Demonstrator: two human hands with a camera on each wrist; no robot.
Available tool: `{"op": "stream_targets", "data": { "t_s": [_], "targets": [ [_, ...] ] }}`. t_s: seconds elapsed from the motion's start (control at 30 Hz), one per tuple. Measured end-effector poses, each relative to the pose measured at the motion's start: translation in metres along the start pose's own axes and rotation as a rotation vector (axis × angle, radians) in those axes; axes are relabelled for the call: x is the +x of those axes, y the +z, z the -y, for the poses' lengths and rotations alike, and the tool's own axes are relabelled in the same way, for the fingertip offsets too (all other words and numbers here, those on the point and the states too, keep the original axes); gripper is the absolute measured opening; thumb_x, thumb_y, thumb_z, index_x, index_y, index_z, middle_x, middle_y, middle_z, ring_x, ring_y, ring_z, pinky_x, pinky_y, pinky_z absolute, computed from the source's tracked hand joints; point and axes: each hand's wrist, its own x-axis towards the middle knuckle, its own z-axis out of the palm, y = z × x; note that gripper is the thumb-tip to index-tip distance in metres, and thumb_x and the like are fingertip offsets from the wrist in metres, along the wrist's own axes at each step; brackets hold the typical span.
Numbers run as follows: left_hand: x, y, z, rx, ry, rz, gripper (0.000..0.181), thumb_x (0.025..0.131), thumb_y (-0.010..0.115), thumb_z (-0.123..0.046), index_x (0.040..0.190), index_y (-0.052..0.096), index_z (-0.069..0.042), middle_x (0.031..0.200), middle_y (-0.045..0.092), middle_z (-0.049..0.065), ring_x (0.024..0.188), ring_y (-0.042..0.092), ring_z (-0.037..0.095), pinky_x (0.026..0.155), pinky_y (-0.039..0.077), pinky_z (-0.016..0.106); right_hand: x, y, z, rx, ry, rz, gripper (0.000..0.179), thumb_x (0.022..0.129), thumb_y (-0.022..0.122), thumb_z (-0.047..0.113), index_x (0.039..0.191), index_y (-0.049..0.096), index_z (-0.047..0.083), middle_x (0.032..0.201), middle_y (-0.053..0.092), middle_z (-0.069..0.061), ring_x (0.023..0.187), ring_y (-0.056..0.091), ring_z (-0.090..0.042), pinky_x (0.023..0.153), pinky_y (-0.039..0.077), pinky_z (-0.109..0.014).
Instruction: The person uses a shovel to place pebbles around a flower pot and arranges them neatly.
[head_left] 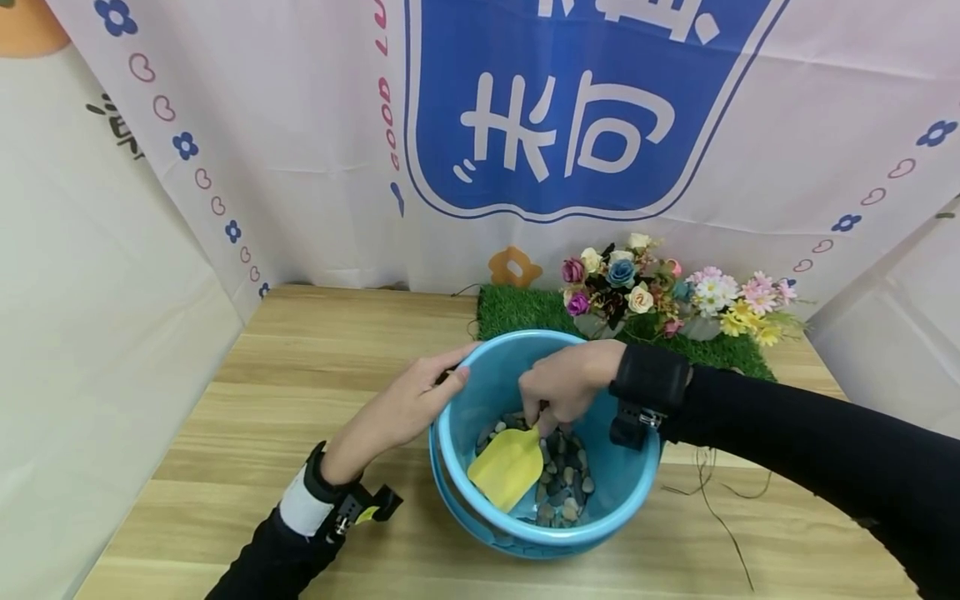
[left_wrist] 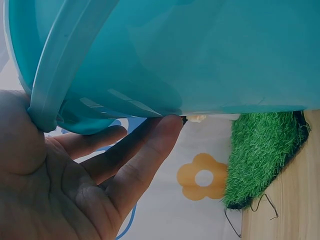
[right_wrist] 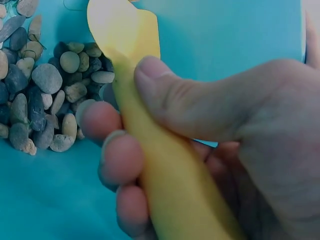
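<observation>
Gripping the yellow scoop (right_wrist: 150,135), the right hand (head_left: 564,383) leaves its blade (head_left: 508,468) free; the left hand (head_left: 408,402), fingers extended, touches the bucket (head_left: 611,475), probably steadying it.

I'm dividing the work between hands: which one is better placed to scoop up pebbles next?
Probably the right hand: it grips the yellow scoop inside the blue bucket, near the pebbles. The left hand touches the bucket's outside.
</observation>
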Motion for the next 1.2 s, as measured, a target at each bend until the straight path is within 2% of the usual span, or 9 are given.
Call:
{"op": "stream_targets", "data": {
  "t_s": [0.13, 0.23, 0.33, 0.47, 0.63, 0.8, 1.0, 1.07, 1.2],
  "targets": [
    [0.000, 0.000, -0.001, -0.008, 0.000, 0.003, 0.043, 0.102, 0.034, -0.029, 0.144, 0.033, -0.017, 0.121, 0.057, 0.008, 0.081, 0.065, 0.015, 0.065, 0.055, 0.027, -0.006, -0.003, 0.006, -0.008, 0.010, -0.004, 0.036, 0.094, 0.054, 0.018, 0.058, 0.049, 0.018, 0.054, 0.047, 0.008, 0.047, 0.039, -0.007, 0.048, 0.028, -0.020],
    [0.001, 0.000, 0.001, -0.007, 0.004, 0.006, 0.043, 0.102, 0.034, -0.028, 0.144, 0.033, -0.017, 0.122, 0.057, 0.008, 0.082, 0.065, 0.016, 0.066, 0.055, 0.027, -0.003, -0.002, 0.004, -0.035, 0.009, -0.017, 0.035, 0.093, 0.056, 0.020, 0.059, 0.052, 0.019, 0.054, 0.047, 0.008, 0.047, 0.039, -0.008, 0.047, 0.029, -0.022],
    [0.001, 0.000, 0.001, -0.004, 0.005, 0.007, 0.043, 0.102, 0.034, -0.028, 0.144, 0.033, -0.016, 0.122, 0.057, 0.008, 0.081, 0.065, 0.016, 0.066, 0.055, 0.027, 0.009, 0.008, -0.008, -0.093, -0.004, -0.043, 0.030, 0.092, 0.058, 0.028, 0.062, 0.059, 0.024, 0.056, 0.048, 0.012, 0.049, 0.039, -0.007, 0.046, 0.029, -0.022],
    [0.001, 0.000, 0.001, 0.005, 0.005, 0.009, 0.043, 0.102, 0.034, -0.028, 0.143, 0.033, -0.016, 0.120, 0.058, 0.009, 0.079, 0.065, 0.016, 0.066, 0.055, 0.027, 0.025, 0.021, -0.027, -0.131, -0.013, -0.040, 0.017, 0.089, 0.060, 0.036, 0.074, 0.068, 0.033, 0.062, 0.054, 0.018, 0.052, 0.043, -0.005, 0.044, 0.033, -0.022],
    [0.001, 0.000, 0.000, 0.002, 0.008, 0.010, 0.043, 0.102, 0.033, -0.028, 0.144, 0.033, -0.015, 0.114, 0.061, 0.010, 0.077, 0.065, 0.016, 0.065, 0.055, 0.027, 0.033, 0.022, -0.037, -0.139, -0.011, -0.006, 0.015, 0.089, 0.059, 0.037, 0.077, 0.069, 0.037, 0.061, 0.056, 0.019, 0.050, 0.046, -0.003, 0.043, 0.036, -0.022],
    [0.001, 0.000, 0.000, 0.011, 0.008, 0.007, 0.043, 0.102, 0.034, -0.027, 0.144, 0.033, -0.016, 0.115, 0.061, 0.010, 0.079, 0.065, 0.016, 0.066, 0.055, 0.027, 0.026, 0.014, -0.021, -0.111, 0.018, 0.013, 0.017, 0.089, 0.061, 0.031, 0.075, 0.071, 0.031, 0.059, 0.055, 0.014, 0.050, 0.047, -0.005, 0.046, 0.036, -0.022],
    [0.000, 0.001, 0.000, 0.007, 0.003, 0.001, 0.043, 0.102, 0.034, -0.028, 0.143, 0.034, -0.016, 0.118, 0.059, 0.009, 0.080, 0.065, 0.015, 0.066, 0.055, 0.027, 0.013, 0.008, -0.001, -0.133, 0.058, 0.003, 0.014, 0.090, 0.060, 0.025, 0.091, 0.073, 0.025, 0.075, 0.058, 0.017, 0.062, 0.052, -0.004, 0.055, 0.043, -0.021],
    [0.000, 0.001, 0.000, 0.007, 0.003, -0.003, 0.043, 0.102, 0.034, -0.028, 0.143, 0.034, -0.017, 0.118, 0.059, 0.009, 0.080, 0.065, 0.016, 0.065, 0.055, 0.027, 0.009, 0.005, 0.004, -0.134, 0.067, -0.006, 0.014, 0.091, 0.059, 0.025, 0.092, 0.073, 0.025, 0.077, 0.058, 0.018, 0.065, 0.051, -0.004, 0.057, 0.044, -0.021],
    [0.001, 0.000, -0.001, 0.009, 0.003, -0.003, 0.043, 0.102, 0.034, -0.028, 0.143, 0.034, -0.016, 0.117, 0.059, 0.010, 0.078, 0.065, 0.016, 0.064, 0.055, 0.027, 0.003, 0.004, 0.007, -0.156, 0.060, -0.036, 0.016, 0.091, 0.059, 0.025, 0.081, 0.072, 0.027, 0.071, 0.056, 0.016, 0.062, 0.047, -0.006, 0.053, 0.037, -0.021]
  ]
}}
